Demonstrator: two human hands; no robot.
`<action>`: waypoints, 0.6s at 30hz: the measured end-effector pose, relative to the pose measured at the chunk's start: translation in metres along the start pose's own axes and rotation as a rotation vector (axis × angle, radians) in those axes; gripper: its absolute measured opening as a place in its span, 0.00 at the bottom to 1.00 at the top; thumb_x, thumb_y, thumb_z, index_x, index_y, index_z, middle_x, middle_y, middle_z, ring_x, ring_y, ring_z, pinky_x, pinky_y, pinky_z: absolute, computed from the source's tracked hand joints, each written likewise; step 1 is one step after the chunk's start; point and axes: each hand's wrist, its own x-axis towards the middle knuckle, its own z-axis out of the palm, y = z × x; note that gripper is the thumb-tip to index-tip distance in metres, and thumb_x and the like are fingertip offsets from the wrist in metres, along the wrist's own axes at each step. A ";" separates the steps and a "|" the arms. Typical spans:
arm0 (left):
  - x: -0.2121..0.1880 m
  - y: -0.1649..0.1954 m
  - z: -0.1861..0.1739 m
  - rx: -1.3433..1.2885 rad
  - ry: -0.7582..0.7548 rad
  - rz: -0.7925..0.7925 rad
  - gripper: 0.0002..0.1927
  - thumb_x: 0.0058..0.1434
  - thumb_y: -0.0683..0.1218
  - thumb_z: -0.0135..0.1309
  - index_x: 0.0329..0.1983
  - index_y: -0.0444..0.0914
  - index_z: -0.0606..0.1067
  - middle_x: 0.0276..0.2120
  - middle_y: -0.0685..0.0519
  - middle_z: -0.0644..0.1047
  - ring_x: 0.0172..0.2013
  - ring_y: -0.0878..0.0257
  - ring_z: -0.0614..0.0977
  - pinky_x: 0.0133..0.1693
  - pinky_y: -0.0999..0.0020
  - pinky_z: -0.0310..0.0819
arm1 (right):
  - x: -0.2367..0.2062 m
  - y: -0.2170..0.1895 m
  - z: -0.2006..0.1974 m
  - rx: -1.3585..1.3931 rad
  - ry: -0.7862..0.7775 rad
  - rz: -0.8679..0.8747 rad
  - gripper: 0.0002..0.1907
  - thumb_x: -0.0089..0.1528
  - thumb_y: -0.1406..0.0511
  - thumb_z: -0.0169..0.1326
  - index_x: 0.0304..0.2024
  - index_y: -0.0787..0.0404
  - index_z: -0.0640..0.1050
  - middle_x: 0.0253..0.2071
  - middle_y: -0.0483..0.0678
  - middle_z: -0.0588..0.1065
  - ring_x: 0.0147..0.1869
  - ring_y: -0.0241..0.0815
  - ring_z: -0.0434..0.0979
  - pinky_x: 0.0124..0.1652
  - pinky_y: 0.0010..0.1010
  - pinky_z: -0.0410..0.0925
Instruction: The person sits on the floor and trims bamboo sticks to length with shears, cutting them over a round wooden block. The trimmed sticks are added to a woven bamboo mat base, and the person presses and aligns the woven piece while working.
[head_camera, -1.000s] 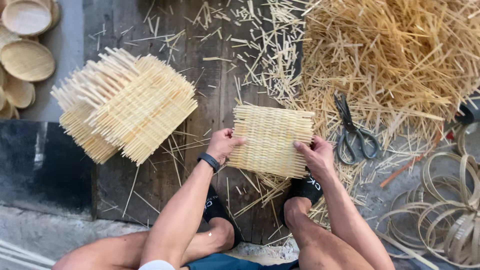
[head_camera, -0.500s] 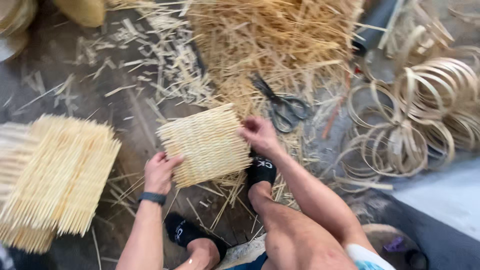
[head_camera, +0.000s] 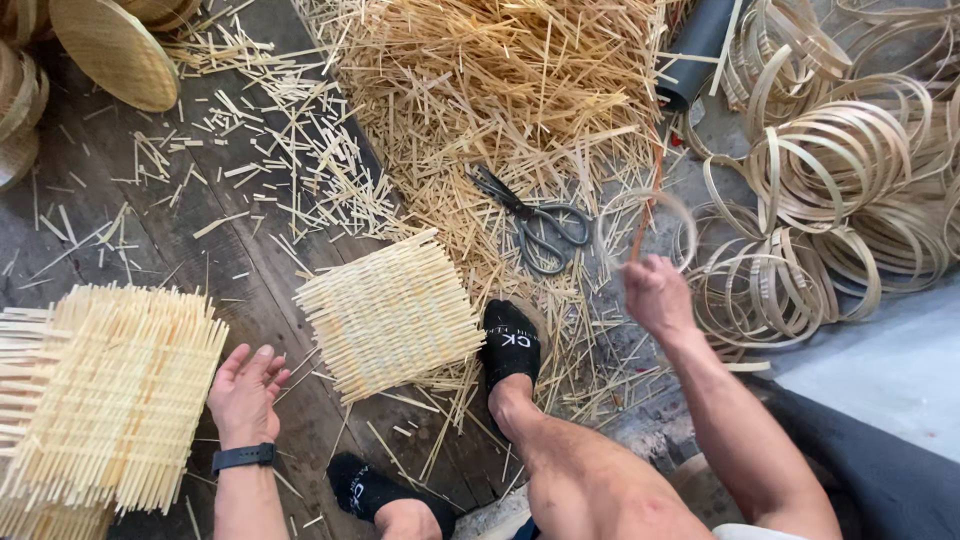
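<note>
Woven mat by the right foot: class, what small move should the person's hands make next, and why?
Probably bring the ring down onto the woven mat. The right hand holds the ring up, off the mat, while the left hand rests open beside the mat, free to steady it.

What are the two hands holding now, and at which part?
Right hand grips a thin bamboo hoop at its lower rim. Left hand is open, holding nothing.

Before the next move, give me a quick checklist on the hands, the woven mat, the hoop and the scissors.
1. Right hand grips a bamboo hoop: ok, though blurred.
2. Left hand empty, open on the floor: ok.
3. Woven mat lies flat, foot in black sock at its edge: ok.
4. Scissors lie apart from both hands: ok.
5. Hoop undamaged: cannot tell.
</note>
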 end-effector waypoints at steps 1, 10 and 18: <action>0.000 0.001 -0.003 -0.009 -0.001 0.016 0.26 0.62 0.39 0.62 0.62 0.34 0.66 0.43 0.52 0.77 0.39 0.62 0.82 0.40 0.66 0.80 | -0.007 -0.009 -0.003 0.035 0.023 -0.041 0.06 0.62 0.68 0.55 0.32 0.53 0.81 0.35 0.53 0.77 0.41 0.52 0.78 0.38 0.41 0.73; -0.043 0.049 0.029 0.180 0.161 0.677 0.19 0.68 0.37 0.63 0.58 0.30 0.70 0.46 0.52 0.75 0.42 0.65 0.79 0.46 0.68 0.76 | 0.002 -0.056 -0.116 0.489 0.032 0.005 0.09 0.62 0.66 0.56 0.44 0.59 0.82 0.33 0.52 0.77 0.36 0.49 0.79 0.38 0.41 0.73; -0.193 0.066 0.186 -0.147 -0.934 0.153 0.18 0.76 0.48 0.43 0.57 0.31 0.75 0.53 0.46 0.80 0.51 0.59 0.83 0.52 0.60 0.80 | 0.058 -0.153 -0.187 2.216 -0.494 -0.182 0.10 0.75 0.65 0.52 0.53 0.67 0.77 0.44 0.52 0.78 0.53 0.48 0.79 0.65 0.59 0.70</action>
